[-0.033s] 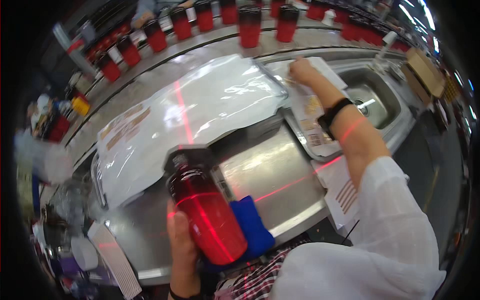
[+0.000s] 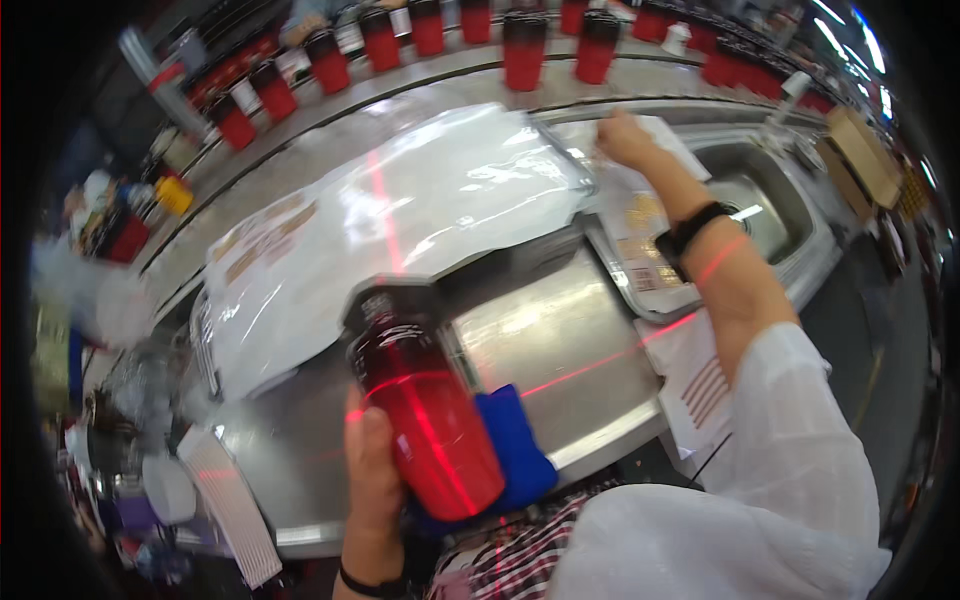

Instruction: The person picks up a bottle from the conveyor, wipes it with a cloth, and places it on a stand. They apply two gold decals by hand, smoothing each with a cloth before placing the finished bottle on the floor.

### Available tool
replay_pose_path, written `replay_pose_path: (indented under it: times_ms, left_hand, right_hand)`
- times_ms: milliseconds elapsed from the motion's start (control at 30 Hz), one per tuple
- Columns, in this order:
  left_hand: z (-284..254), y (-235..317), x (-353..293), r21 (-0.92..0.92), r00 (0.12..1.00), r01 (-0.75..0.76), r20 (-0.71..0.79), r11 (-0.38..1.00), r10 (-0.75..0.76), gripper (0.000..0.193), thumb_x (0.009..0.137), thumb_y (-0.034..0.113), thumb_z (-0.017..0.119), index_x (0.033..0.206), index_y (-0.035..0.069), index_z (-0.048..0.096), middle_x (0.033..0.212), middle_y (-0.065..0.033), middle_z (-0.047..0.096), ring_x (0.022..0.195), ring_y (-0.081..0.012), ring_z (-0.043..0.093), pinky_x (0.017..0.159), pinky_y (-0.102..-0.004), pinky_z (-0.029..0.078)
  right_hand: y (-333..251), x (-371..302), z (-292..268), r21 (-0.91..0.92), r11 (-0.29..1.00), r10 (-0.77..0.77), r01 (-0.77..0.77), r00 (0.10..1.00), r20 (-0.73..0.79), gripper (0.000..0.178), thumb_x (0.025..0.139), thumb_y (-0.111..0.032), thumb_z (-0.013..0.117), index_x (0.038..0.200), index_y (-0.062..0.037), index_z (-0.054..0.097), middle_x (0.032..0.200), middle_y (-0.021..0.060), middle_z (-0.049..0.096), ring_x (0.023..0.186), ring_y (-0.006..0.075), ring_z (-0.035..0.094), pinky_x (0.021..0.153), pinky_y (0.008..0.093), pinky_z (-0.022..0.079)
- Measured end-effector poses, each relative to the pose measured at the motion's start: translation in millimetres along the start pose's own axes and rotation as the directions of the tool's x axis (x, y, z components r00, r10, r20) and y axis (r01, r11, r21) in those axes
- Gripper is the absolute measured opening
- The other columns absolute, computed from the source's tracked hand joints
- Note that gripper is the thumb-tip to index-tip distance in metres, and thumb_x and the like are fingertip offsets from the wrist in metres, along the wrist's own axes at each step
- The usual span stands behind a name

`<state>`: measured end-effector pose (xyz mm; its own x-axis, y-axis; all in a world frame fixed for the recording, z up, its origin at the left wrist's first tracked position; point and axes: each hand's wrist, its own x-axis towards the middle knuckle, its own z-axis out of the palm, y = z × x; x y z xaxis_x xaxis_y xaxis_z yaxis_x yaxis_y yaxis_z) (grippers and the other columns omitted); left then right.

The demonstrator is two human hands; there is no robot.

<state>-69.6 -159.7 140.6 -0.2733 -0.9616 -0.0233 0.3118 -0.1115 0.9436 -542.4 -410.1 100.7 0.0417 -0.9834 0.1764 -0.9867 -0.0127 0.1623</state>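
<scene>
My left hand [image 2: 374, 460] is wrapped round a tumbler [image 2: 440, 430], dark at its lidded end and fading to bright red. The tumbler is tilted in front of my body, lid end pointing away. A blue cloth [image 2: 520, 455] lies against its right side and base. My right arm reaches far forward to the right, where my right hand [image 2: 627, 140] is curled over the far end of a tray [image 2: 655, 312] of sheets with gold and brown decals. Its fingers look pinched together; whatever they hold is too small to make out. Red laser lines cross the tumbler and the bench.
A clear plastic cover [image 2: 400, 190] lies over a large tray with decal sheets in the middle. Right of it is a metal sink [image 2: 770, 195]. Several red-and-black tumblers [image 2: 524, 55] stand along the far conveyor. Striped white sheets [image 2: 235, 510] lie at the near left; a cardboard box [image 2: 860, 155] stands far right.
The whole view has shifted slightly, so the scene sits a little farther right. Both hands keep nearly the same places over the bench, with the tumbler still in my left.
</scene>
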Motion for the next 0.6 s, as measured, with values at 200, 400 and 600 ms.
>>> replay_pose_path:
  times_ms: [200,400,600]
  left_hand:
    - [2,0,5,-0.082,0.997,0.059,0.054,0.995,-0.055,0.06,0.096,0.042,0.054,0.137,0.002,0.037,0.119,-0.0139,0.06,0.104,-0.0196,0.062,0.09,-0.0328,0.051]
    - [-11,3,10,-0.147,0.986,0.062,0.162,0.987,-0.038,0.057,0.097,0.04,0.052,0.136,0.0,0.038,0.121,-0.0143,0.059,0.107,-0.0201,0.061,0.093,-0.0337,0.05]
    - [-4,6,8,-0.134,0.989,0.037,0.147,0.99,-0.017,0.056,0.1,0.039,0.047,0.138,0.0,0.034,0.124,-0.0146,0.057,0.11,-0.0215,0.06,0.095,-0.0344,0.048]
  right_hand:
    - [-74,-81,-135,0.391,0.859,-0.224,0.331,0.929,-0.296,0.014,0.083,-0.012,0.066,0.082,-0.0009,0.057,0.098,0.0136,0.056,0.093,0.0306,0.056,0.082,0.0371,0.046]
    - [-174,-147,-231,0.522,0.654,-0.412,0.547,0.837,-0.361,0.013,0.086,-0.011,0.067,0.084,-0.0022,0.056,0.106,0.0098,0.057,0.087,0.0236,0.057,0.076,0.0323,0.047]
    - [-230,-166,-237,0.752,0.326,-0.519,0.573,0.773,-0.364,0.017,0.085,-0.015,0.067,0.086,0.0012,0.062,0.092,0.0153,0.06,0.084,0.0314,0.061,0.074,0.0381,0.048]
